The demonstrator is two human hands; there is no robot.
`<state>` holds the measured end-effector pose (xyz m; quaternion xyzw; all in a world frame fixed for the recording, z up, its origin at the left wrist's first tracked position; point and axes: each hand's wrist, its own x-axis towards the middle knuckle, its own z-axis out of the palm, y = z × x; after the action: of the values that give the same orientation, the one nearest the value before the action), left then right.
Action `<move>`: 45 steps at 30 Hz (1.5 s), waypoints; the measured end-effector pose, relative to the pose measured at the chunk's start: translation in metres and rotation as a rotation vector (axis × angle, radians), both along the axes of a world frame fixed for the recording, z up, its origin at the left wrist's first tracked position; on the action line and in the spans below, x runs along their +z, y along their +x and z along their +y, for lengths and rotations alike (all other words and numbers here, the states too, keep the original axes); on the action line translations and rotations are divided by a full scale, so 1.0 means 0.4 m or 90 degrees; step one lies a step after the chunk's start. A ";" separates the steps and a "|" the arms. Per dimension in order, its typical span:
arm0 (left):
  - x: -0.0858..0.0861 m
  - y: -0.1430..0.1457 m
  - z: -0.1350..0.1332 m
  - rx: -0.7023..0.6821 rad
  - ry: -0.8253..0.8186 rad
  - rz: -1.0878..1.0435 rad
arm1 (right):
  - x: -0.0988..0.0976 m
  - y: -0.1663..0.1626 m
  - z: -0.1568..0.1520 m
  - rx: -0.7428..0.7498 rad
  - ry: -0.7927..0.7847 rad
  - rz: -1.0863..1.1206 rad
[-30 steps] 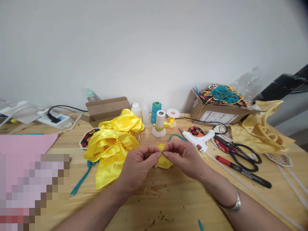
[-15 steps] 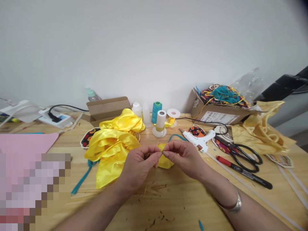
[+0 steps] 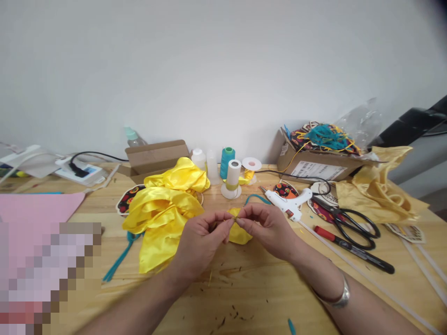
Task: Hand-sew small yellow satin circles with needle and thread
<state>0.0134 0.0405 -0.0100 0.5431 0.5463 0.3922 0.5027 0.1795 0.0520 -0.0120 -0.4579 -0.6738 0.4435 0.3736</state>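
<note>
My left hand [image 3: 204, 239] is closed, with thumb and forefinger pinched together at the gathered top of a small piece of yellow satin fabric [image 3: 240, 236]. Opposite it, my right hand [image 3: 270, 232] pinches the same spot, so both sets of fingertips meet there. The lower part of the piece hangs spread out behind the fingers. Exactly what lies between the fingertips is too small to make out. Beside my left hand lies a large bright yellow satin bow [image 3: 171, 204], with a teal tassel [image 3: 117, 263] showing under it.
To the right lie a white glue gun [image 3: 286, 201], black-handled scissors [image 3: 352, 225] and a red-capped black marker [image 3: 356, 251]. Spools stand at the back, among them a teal thread cone [image 3: 227, 164]. A cardboard box [image 3: 314, 168] holds tangled cords. Gold fabric [image 3: 380, 195] lies far right.
</note>
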 end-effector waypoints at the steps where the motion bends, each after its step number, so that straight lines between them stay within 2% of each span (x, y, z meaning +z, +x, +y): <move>1: 0.000 0.000 0.000 -0.001 0.003 0.007 | 0.000 0.000 -0.001 -0.001 0.003 -0.001; 26: -0.005 -0.002 -0.002 -0.013 0.018 0.024 | 0.001 -0.004 -0.002 -0.009 0.037 -0.035; 45: -0.009 0.000 -0.010 -0.014 0.104 0.068 | -0.003 -0.007 -0.004 -0.038 0.031 -0.050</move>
<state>0.0132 0.0366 -0.0138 0.6083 0.5326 0.4003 0.4315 0.1767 0.0505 -0.0132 -0.4858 -0.6846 0.3969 0.3711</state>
